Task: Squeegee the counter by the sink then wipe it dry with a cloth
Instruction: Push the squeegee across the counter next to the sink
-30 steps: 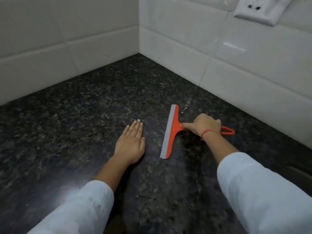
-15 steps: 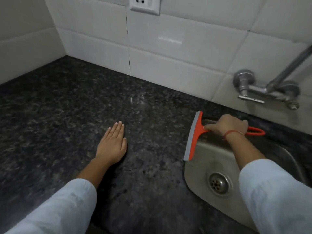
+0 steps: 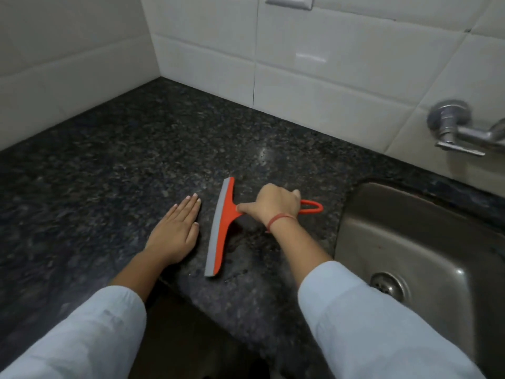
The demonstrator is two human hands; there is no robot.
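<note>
An orange squeegee [image 3: 222, 228] with a grey rubber blade lies blade-down on the dark speckled granite counter [image 3: 136, 149], left of the steel sink [image 3: 410, 236]. My right hand [image 3: 274, 205] grips its handle, index finger stretched toward the blade; the handle's loop sticks out behind the hand. My left hand [image 3: 175, 233] rests flat on the counter just left of the blade, fingers together, holding nothing. No cloth is in view.
White tiled walls meet in a corner at the back left. A metal tap [image 3: 453, 129] juts from the wall above the sink, whose drain [image 3: 388, 285] shows at the right. A wall socket [image 3: 289, 0] sits at the top edge. The counter's front edge runs below my arms.
The squeegee was over the sink's left rim half a second ago; my right hand has brought it back left onto the counter, close to my left hand, which stays flat.
</note>
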